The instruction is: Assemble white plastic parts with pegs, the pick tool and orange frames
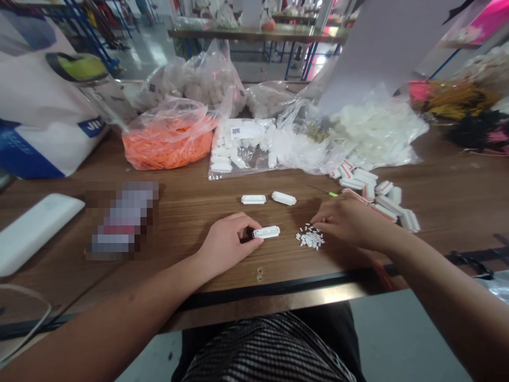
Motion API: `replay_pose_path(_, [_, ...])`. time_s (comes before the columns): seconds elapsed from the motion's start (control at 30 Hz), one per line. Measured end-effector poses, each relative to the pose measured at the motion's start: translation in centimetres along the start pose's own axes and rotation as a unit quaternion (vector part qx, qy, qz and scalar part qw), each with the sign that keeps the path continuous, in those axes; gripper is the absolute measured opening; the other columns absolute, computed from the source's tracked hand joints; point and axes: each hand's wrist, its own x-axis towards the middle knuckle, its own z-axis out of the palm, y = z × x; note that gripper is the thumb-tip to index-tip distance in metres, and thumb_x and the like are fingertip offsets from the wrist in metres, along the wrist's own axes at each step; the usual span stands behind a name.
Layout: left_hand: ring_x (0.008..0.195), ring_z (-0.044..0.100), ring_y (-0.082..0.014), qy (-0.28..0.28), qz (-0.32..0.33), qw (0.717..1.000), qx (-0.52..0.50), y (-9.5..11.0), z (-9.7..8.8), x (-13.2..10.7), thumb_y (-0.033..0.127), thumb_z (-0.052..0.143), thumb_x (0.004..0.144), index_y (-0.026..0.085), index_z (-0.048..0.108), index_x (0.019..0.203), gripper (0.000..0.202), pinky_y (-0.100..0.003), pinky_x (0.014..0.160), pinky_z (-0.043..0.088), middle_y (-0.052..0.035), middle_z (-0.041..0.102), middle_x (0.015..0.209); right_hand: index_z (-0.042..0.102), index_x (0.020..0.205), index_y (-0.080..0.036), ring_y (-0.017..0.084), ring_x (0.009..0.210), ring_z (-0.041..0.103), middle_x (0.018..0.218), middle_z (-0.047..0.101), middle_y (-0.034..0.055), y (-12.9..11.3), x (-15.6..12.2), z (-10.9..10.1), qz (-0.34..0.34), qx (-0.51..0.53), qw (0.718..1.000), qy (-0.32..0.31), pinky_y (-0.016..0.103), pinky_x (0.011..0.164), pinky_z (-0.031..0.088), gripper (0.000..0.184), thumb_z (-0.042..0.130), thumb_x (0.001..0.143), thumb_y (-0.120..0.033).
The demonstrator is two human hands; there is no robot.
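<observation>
Pinching white housing (267, 232) — left hand (226, 241) | right hand (345, 218) palm-down at small white pieces (310, 239) — grip: cannot tell

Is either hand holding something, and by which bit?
The left hand holds a white connector by its left end. The right hand is at the tiny white pieces; whether it grips one can't be told.

Connector (268, 232): white, oblong, holes along it, in left fingers (249, 245). Pegs (310, 239): tiny, white, loose heap on counter (222, 193).
</observation>
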Motion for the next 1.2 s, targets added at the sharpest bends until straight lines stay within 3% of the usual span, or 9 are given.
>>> replay_pose_path(0.23, [0.058,0.047,-0.0106,0.002,0.003,1.000,-0.003,-0.1,0.1,-0.1,0.024,0.068,0.077,0.022,0.071,0.086,0.010,-0.024,0.058,0.037,0.0026,0.057,0.070,0.068,0.059,-0.023,0.014,0.059,0.059,0.065,0.072,-0.0019,0.1,0.4,0.1,0.014,-0.036,0.999,-0.020,0.032,0.068,0.039,0.024,0.055,0.078,-0.024])
replay_pose_path(0.43, [0.058,0.046,-0.0106,0.002,0.009,1.000,0.002,0.0,0.1,0.0,0.022,0.068,0.077,0.022,0.071,0.086,0.009,-0.025,0.059,0.037,0.0031,0.057,0.069,0.073,0.067,-0.024,0.016,0.062,0.064,0.073,0.075,-0.0007,1.1,-0.3,0.6,0.083,0.092,0.992,-0.017,0.029,0.061,0.045,0.023,0.057,0.081,-0.032])
replay_pose_path(0.6, [0.058,0.047,-0.0108,0.002,0.010,1.000,0.002,-0.1,0.0,0.0,0.022,0.068,0.077,0.021,0.070,0.086,0.009,-0.025,0.059,0.037,0.0029,0.057,0.070,0.075,0.072,-0.023,0.018,0.069,0.067,0.077,0.075,0.0017,1.2,-0.8,1.1,0.082,0.119,0.990,0.004,0.031,0.066,0.049,0.019,0.059,0.081,-0.032])
replay_pose_path(0.83, [0.058,0.048,-0.0111,-0.001,0.001,1.000,0.002,-0.2,0.0,-0.1,0.023,0.068,0.077,0.021,0.070,0.086,0.010,-0.025,0.058,0.037,0.0027,0.058,0.071,0.070,0.065,-0.023,0.017,0.064,0.064,0.068,0.071,-0.0002,0.6,-1.4,2.2,0.089,0.048,0.994,0.046,0.031,0.062,0.045,0.019,0.057,0.079,-0.026])
replay_pose_path(0.93, [0.059,0.047,-0.0108,0.001,0.006,1.000,-0.002,-0.2,0.0,-0.1,0.023,0.068,0.077,0.021,0.070,0.086,0.009,-0.025,0.058,0.037,0.0028,0.057,0.070,0.068,0.066,-0.023,0.016,0.062,0.063,0.067,0.070,-0.0006,0.2,-1.4,2.4,0.106,0.087,0.988,0.064,0.030,0.060,0.045,0.016,0.058,0.078,-0.025])
replay_pose_path(1.1, [0.058,0.046,-0.0104,0.005,0.012,1.000,-0.003,-0.1,0.1,-0.1,0.023,0.068,0.077,0.021,0.070,0.087,0.010,-0.024,0.058,0.036,0.0030,0.057,0.070,0.065,0.072,-0.021,0.016,0.066,0.061,0.068,0.067,0.0008,-2.6,-0.2,1.7,0.036,0.153,0.979,0.133,0.033,0.068,0.044,0.016,0.057,0.084,-0.027])
replay_pose_path(1.2, [0.058,0.046,-0.0103,0.007,0.007,1.000,-0.002,-0.1,0.2,-0.1,0.022,0.068,0.077,0.022,0.071,0.087,0.011,-0.024,0.058,0.036,0.0034,0.056,0.069,0.064,0.075,-0.020,0.016,0.071,0.060,0.072,0.066,0.0007,-5.0,1.1,1.6,-0.049,0.145,0.981,0.120,0.034,0.076,0.040,0.012,0.057,0.086,-0.022])
